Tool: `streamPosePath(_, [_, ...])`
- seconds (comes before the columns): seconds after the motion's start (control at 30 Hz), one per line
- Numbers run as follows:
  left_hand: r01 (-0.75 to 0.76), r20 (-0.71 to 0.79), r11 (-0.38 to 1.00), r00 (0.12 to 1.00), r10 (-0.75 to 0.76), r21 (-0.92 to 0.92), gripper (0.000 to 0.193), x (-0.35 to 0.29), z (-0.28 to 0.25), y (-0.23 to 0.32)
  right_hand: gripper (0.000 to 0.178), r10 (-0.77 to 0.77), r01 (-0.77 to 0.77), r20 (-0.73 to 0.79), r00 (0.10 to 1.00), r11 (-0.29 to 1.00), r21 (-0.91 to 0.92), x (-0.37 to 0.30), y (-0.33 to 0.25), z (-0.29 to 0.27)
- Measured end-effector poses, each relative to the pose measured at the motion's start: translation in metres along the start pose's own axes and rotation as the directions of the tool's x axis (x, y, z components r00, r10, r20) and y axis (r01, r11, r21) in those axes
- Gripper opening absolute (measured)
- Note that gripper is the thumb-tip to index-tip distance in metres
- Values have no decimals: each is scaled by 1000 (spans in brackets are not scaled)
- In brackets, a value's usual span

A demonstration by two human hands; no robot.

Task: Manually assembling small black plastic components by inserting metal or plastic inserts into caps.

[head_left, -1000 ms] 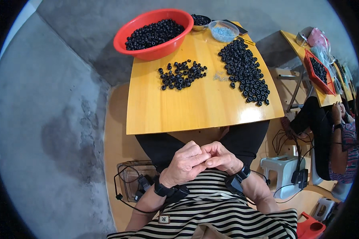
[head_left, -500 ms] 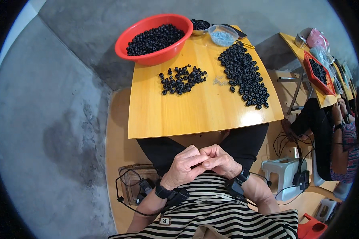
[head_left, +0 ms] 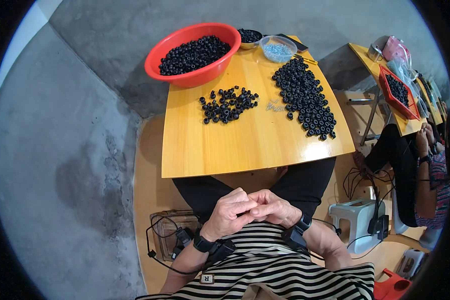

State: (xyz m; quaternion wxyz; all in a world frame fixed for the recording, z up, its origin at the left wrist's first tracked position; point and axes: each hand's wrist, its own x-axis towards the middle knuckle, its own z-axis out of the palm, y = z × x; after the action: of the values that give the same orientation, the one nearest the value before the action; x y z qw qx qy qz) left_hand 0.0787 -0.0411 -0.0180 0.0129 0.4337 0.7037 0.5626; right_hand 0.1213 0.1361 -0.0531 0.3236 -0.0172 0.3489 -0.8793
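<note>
My left hand (head_left: 229, 214) and my right hand (head_left: 275, 208) meet above my lap, just off the near edge of the wooden table (head_left: 210, 155). Fingers of both are curled and pressed together; whatever lies between them is hidden. On the table in front, a small group of black ring-shaped pieces (head_left: 228, 106) sits left of the middle. A larger spread of the same black pieces (head_left: 307, 97) covers the right side. Between the two groups lies a little heap of tiny clear pieces (head_left: 274, 106).
A red basin (head_left: 195, 77) of black pieces stands far left, beside a small bowl (head_left: 249, 37) of black ones and a clear tub (head_left: 278, 49) of small bluish pieces. To the right, another person (head_left: 427, 165) sits at a second table with a red basket (head_left: 399, 92). Cables (head_left: 157, 235) hang beside me.
The table and its things sit slightly lower in the picture, as the view has tilted a little. My hands stay together, with only a small shift of the fingers.
</note>
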Motion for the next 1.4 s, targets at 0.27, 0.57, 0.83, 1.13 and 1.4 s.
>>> streamPosePath(0.27, [-25, 17, 1000, 1000, 25, -7, 22, 1, 1, 1, 26, -51, 50, -16, 999, 995, -85, 0, -4, 8])
streamPosePath(0.57, [82, -10, 997, 997, -82, -13, 21, -4, 1, -1, 34, -115, 108, -64, 991, 989, -104, 0, -5, 9])
streamPosePath(0.83, [134, -60, 991, 989, -133, 19, 26, -2, 0, -2, 32, -82, 81, -37, 996, 996, -29, 1, -1, 0])
streamPosePath(1.13, [315, -201, 945, 935, -292, 91, 36, 12, -4, -12, 17, -298, 130, -290, 910, 866, -483, -7, -33, -12])
streamPosePath(1.4, [282, -457, 936, 875, -161, 210, 13, 31, -22, -71, 23, -838, -215, -251, 484, 165, -963, -25, -116, -46])
